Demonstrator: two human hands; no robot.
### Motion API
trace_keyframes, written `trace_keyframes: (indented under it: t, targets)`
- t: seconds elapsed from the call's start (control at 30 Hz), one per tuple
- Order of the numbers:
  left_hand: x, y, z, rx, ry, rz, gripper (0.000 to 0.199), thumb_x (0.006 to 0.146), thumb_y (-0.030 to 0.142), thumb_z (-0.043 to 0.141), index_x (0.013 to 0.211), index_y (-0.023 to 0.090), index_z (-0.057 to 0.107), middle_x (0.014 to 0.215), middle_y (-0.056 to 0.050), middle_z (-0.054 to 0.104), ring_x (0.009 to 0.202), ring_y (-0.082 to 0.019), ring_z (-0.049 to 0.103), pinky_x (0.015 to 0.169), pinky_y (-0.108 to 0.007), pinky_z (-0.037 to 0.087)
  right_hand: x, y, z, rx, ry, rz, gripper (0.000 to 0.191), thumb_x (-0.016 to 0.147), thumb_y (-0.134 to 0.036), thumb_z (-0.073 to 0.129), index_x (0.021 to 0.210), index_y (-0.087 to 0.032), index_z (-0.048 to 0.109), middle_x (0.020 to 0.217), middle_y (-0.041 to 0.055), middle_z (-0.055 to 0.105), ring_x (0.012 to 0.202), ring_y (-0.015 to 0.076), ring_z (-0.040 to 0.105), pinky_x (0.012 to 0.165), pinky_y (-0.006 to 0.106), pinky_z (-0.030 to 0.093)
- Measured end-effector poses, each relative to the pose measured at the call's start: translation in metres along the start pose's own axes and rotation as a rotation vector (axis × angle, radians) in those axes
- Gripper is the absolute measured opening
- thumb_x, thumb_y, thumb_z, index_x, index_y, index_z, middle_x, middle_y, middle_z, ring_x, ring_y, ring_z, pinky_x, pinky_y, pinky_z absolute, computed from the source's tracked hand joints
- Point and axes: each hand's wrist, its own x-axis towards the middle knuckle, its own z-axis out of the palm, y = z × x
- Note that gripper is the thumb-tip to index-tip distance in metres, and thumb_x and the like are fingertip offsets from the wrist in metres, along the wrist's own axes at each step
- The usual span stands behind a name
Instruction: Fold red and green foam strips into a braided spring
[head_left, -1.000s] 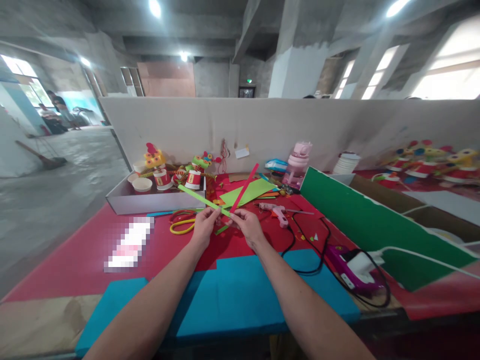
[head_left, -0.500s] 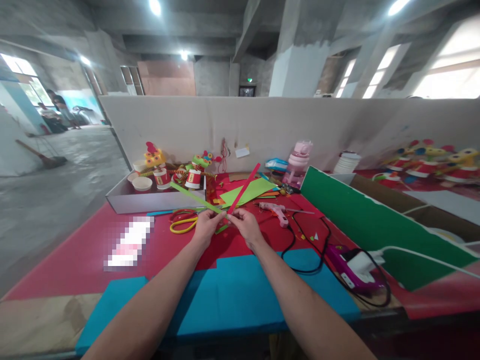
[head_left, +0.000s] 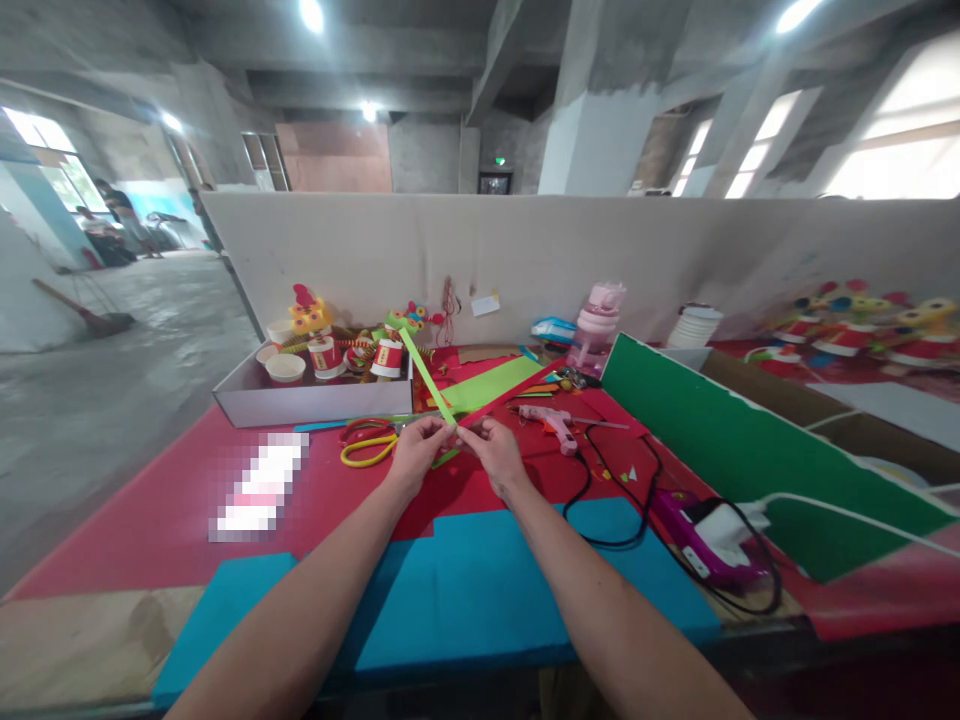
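Note:
Both of my hands meet over the red-covered table, fingertips pinched close together. A green paper strip [head_left: 427, 374] rises up and left from the fingers of my left hand [head_left: 418, 455]. From the fingers of my right hand [head_left: 487, 455] a red paper strip [head_left: 514, 395] slants up and right. The strips come together at the fingertips, where their joined ends are mostly hidden. Yellow-handled scissors [head_left: 369, 452] lie just left of my left hand. Right of my right hand rests a pink glue gun [head_left: 551, 425]. Green paper sheets [head_left: 495, 383] lie behind the strips.
A white box [head_left: 315, 405] at back left holds paper cups and cup figures. A green-sided box [head_left: 742, 450] stands at right, beside a purple power strip [head_left: 709, 540] with a black cable. Blue sheets [head_left: 495, 590] cover the near edge. A pink bottle [head_left: 598, 325] stands at the back.
The green strip has swung from leaning far left to more upright. The red strip has tipped lower toward the right. My hands stay in nearly the same place.

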Motion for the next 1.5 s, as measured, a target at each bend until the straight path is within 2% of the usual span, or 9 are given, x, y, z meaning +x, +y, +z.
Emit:
trace_keyframes:
  t: [0.23,0.5,0.67,0.9,1.1,1.23,1.33,1.4,1.5]
  targets:
    - [0.0,-0.001,0.0,0.1,0.033,0.043,0.029,0.065,0.041,0.073,0.062,0.015,0.06,0.057,0.0,0.057,0.054,-0.01,0.049,0.054,-0.023,0.037,0.001,0.003,-0.001,-0.038,-0.003,0.009,0.024,0.059,-0.037,0.077,0.063,-0.017,0.063,0.06,0.001,0.067,0.059,0.0151,0.061,0.062,0.027,0.049]
    - [-0.002,0.003,0.002,0.098,0.009,0.034,0.031,0.065,0.043,0.072,0.064,0.015,0.06,0.058,0.0,0.058,0.055,-0.011,0.049,0.055,-0.023,0.037,0.003,0.006,-0.002,-0.027,-0.006,0.008,0.03,0.058,-0.043,0.077,0.067,-0.016,0.067,0.063,0.0029,0.069,0.062,0.0176,0.063,0.065,0.03,0.051]
    - [-0.003,0.006,0.002,0.177,0.045,0.059,0.027,0.067,0.04,0.07,0.062,0.016,0.059,0.054,0.001,0.055,0.051,-0.01,0.046,0.051,-0.022,0.033,0.001,0.002,-0.002,-0.133,0.046,-0.022,0.031,0.061,-0.045,0.075,0.066,-0.015,0.069,0.061,0.0036,0.068,0.058,0.0166,0.061,0.059,0.027,0.047]
    - [-0.003,0.006,0.001,0.172,0.053,0.025,0.026,0.066,0.04,0.071,0.063,0.016,0.06,0.052,0.002,0.054,0.048,-0.01,0.045,0.05,-0.022,0.033,0.001,-0.002,-0.004,-0.138,0.11,-0.024,0.032,0.06,-0.048,0.075,0.062,-0.017,0.067,0.056,0.0025,0.066,0.055,0.0166,0.059,0.055,0.027,0.045]
    - [-0.002,0.002,0.001,0.19,0.055,0.029,0.026,0.066,0.04,0.071,0.064,0.016,0.062,0.052,0.002,0.054,0.048,-0.01,0.045,0.05,-0.023,0.034,0.011,-0.007,-0.017,-0.026,0.211,-0.085,0.036,0.059,-0.051,0.076,0.059,-0.017,0.062,0.052,-0.0003,0.061,0.054,0.0145,0.058,0.061,0.028,0.048]
    - [-0.002,0.002,0.001,0.177,0.041,0.019,0.026,0.066,0.04,0.071,0.063,0.016,0.061,0.052,0.002,0.054,0.048,-0.01,0.045,0.05,-0.023,0.034,0.019,-0.02,-0.033,0.116,0.355,-0.131,0.04,0.055,-0.053,0.078,0.062,-0.019,0.059,0.052,-0.0021,0.058,0.053,0.0141,0.058,0.062,0.029,0.051]
    - [-0.002,0.002,0.001,0.153,0.035,0.007,0.027,0.066,0.041,0.071,0.063,0.016,0.061,0.051,0.001,0.054,0.048,-0.01,0.046,0.05,-0.022,0.035,0.021,-0.028,-0.042,0.225,0.429,-0.185,0.047,0.068,-0.067,0.059,0.077,-0.021,0.06,0.058,-0.0015,0.059,0.057,0.0143,0.059,0.063,0.03,0.053]
    - [-0.002,0.002,0.001,0.122,0.027,0.011,0.027,0.066,0.04,0.071,0.063,0.016,0.06,0.052,0.002,0.054,0.049,-0.01,0.046,0.05,-0.022,0.035,0.021,-0.026,-0.041,0.317,0.397,-0.167,0.05,0.074,-0.071,0.046,0.078,-0.023,0.057,0.062,-0.0009,0.06,0.058,0.0147,0.06,0.065,0.031,0.054]
    - [-0.003,0.004,0.003,0.076,0.024,0.015,0.027,0.065,0.039,0.073,0.064,0.016,0.06,0.052,0.002,0.054,0.049,-0.009,0.046,0.051,-0.022,0.035,0.018,-0.015,-0.032,0.344,0.241,-0.006,0.041,0.07,-0.064,0.057,0.069,-0.023,0.052,0.059,-0.0012,0.06,0.056,0.0154,0.06,0.062,0.034,0.055]
